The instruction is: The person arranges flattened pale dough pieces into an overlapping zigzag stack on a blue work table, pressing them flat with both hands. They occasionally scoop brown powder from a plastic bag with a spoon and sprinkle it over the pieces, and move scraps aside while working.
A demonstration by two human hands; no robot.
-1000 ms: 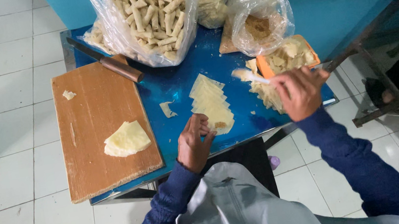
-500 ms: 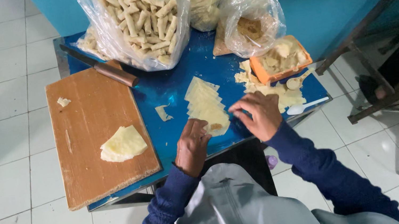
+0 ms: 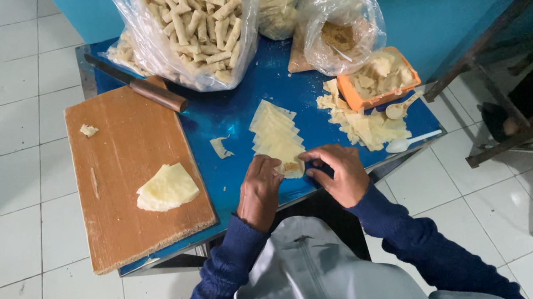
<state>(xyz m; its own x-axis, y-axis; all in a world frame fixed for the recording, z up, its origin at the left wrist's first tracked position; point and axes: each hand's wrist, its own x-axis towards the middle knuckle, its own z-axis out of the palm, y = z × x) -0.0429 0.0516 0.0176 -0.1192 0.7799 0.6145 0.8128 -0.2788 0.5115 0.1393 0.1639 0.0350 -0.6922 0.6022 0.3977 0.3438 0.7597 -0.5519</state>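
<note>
Head view: both hands, left hand (image 3: 259,190) and right hand (image 3: 339,172), apparently pinch the filled wrapper (image 3: 292,166) (fingers grasping).

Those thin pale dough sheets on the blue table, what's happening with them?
A person in dark blue sleeves has both hands at the near end of a row of thin pale triangular wrapper sheets on the blue table. The left hand and right hand pinch the nearest sheet, which has a dab of brownish filling on it. An orange tray of filling sits to the right, and a clear plastic bag of finished rolls at the back.
</note>
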